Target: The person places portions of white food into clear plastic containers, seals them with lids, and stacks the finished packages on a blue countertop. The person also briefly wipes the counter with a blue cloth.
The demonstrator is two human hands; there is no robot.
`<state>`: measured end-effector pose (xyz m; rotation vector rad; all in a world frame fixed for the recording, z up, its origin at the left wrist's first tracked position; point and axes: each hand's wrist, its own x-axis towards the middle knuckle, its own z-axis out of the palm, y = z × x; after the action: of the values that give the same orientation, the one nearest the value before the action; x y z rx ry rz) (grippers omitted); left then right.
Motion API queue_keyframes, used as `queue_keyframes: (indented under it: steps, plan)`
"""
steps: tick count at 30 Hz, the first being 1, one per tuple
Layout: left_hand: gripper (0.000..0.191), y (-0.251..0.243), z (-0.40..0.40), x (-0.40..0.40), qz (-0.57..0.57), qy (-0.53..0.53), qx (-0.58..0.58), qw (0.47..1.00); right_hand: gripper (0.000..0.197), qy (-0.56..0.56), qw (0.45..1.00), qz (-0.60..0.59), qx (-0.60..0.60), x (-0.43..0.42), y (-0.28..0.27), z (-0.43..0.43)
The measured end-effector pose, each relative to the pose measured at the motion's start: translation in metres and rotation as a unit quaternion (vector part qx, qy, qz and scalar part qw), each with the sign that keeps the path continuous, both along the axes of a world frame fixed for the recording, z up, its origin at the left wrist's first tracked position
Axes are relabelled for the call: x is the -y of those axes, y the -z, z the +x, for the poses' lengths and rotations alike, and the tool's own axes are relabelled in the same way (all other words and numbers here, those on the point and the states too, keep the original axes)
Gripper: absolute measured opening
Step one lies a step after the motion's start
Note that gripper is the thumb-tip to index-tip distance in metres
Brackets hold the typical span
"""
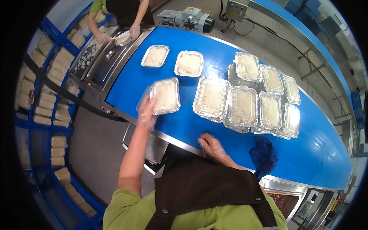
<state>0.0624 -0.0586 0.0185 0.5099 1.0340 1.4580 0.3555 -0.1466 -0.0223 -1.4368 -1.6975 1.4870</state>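
Observation:
My left hand (147, 112), in a clear plastic glove, holds a clear plastic lid (143, 97) at the left side of a foil tray of rice (165, 96), whose top looks covered by a clear lid. My right hand (212, 146), gloved too, rests with curled fingers at the near edge of the blue conveyor belt (184, 126); nothing shows in it. Beyond my left hand sit two foil trays of rice, one at the left (155, 56) and one nearer the middle (189, 64), both seemingly without lids. Lidded foil trays of rice (212, 97) stand stacked to the right.
A dark blue cloth (263, 156) lies at the belt's near edge. Across the far left end, a co-worker's gloved hands (134, 32) hold a small tray over steel pans (100, 66). Blue shelves (43, 126) with wrapped packs stand at left; a motor (191, 20) sits behind the belt.

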Motion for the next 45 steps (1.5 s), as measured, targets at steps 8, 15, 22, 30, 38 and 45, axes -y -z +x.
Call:
queue_keyframes:
  steps: [8, 15, 22, 30, 38, 45]
  plan:
    - [0.067, -0.037, 0.061, -0.168, 0.048, 0.143, -0.025, 0.988, 0.024, 0.04, 0.995, -0.083, 0.025, -0.003, -0.001, -0.002]
    - [0.067, 0.003, 0.181, -0.256, 0.022, 0.211, -0.399, 0.892, 0.023, 0.097, 0.976, -0.178, -0.076, -0.007, -0.016, 0.0]
    - [0.042, 0.019, 0.143, -0.267, 0.116, 0.144, -0.688, 0.702, 0.019, 0.139, 0.954, -0.228, -0.138, -0.004, -0.003, -0.007]
    - [0.022, -0.001, -0.018, -0.284, 0.139, -0.031, -0.68, 0.72, 0.016, 0.138, 0.957, -0.24, -0.087, -0.006, -0.009, -0.009]
    - [0.036, -0.008, 0.063, -0.3, 0.012, 0.329, -0.667, 0.669, 0.017, 0.117, 0.979, -0.163, -0.036, -0.004, -0.004, -0.007]
    - [0.036, 0.028, 0.007, -0.244, 0.102, 0.337, -0.781, 0.516, 0.015, 0.124, 0.975, -0.171, -0.072, -0.003, -0.008, -0.009]
